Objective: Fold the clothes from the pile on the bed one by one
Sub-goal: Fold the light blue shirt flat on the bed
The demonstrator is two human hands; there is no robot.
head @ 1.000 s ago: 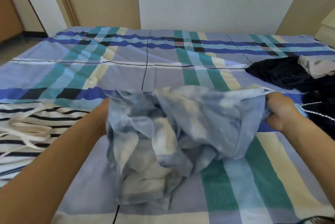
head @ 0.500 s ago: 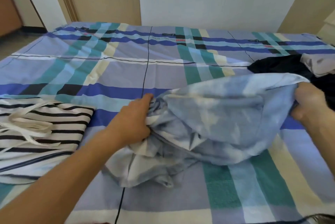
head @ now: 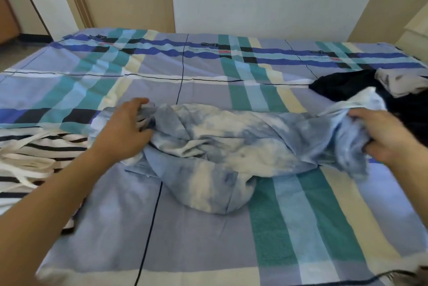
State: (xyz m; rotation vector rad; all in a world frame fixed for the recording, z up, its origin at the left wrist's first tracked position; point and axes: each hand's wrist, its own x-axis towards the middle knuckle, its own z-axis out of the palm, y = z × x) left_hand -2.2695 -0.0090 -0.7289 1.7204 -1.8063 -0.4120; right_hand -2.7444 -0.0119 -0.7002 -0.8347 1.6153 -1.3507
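Plaid bed (head: 196,239) carries a crumpled blue-and-white tie-dye garment (head: 220,146). The left hand (head: 125,132) grips the garment's left end, fingers (head: 144,134) curled into the cloth. The right hand (head: 389,137) bunches its right end, fingers (head: 370,144) clamped and their tips buried in folds. Left of the garment lies a striped garment (head: 34,153), cut off by the frame edge. Beyond the garment's right end sits a dark clothes pile (head: 347,86) with a pale piece (head: 398,84) on top, its shape unclear.

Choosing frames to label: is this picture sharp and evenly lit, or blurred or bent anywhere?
Head view: soft even light, no glare; the shirt, left hand and right hand look slightly motion-smeared; wide-angle lens curves the bed stripes near the edges.
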